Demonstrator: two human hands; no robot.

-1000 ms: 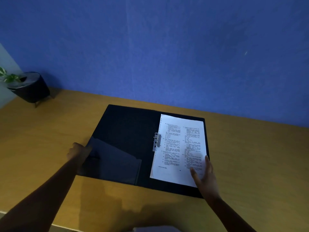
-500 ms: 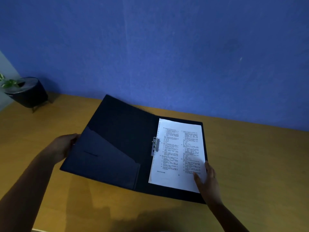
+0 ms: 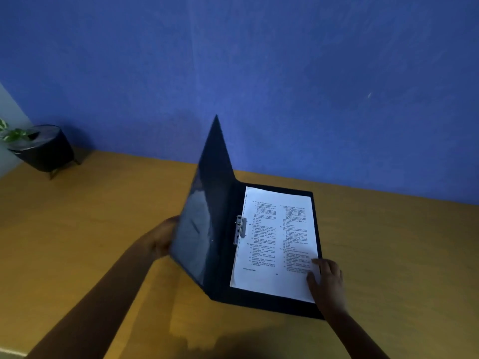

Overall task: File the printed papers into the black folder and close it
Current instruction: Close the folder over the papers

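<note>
Thin black card folder (image 3: 272, 301) on yellow-brown wooden desk (image 3: 103, 216), left cover raised near upright. Left hand (image 3: 162, 238) gripping cover's outer edge; right hand (image 3: 325, 277) flat, relaxed, pressing white printed papers (image 3: 274, 242). Light, stiff-ish, likely flexes; best held mid-edge.

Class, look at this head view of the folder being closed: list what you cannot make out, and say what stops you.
- Text on the papers: too small and blurred to read.
- Fingers of the left hand: hidden behind the raised cover.
- How the clip holds the papers: too small to tell.
- Plant in the pot: cut off by the left edge.
- Right hand: dim, finger contact unclear.
</note>
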